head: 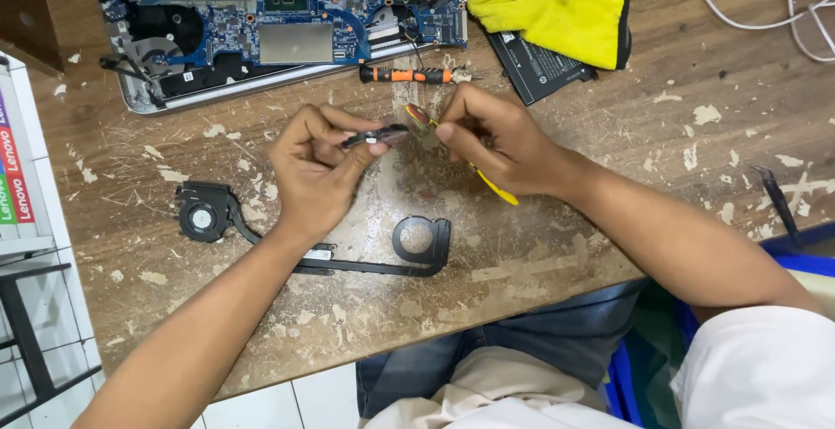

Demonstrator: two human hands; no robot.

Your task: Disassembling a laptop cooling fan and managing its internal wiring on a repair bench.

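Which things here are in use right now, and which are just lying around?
In use: left hand holding a small dark part; right hand holding a yellow tool.

Lying about: orange screwdriver, fan with heat pipe, opened laptop, yellow cloth, white cable.

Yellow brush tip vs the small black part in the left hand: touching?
Cannot tell. In the head view the yellow brush tip sits right at the end of the small black part pinched by the left hand, but no plain contact or gap shows.
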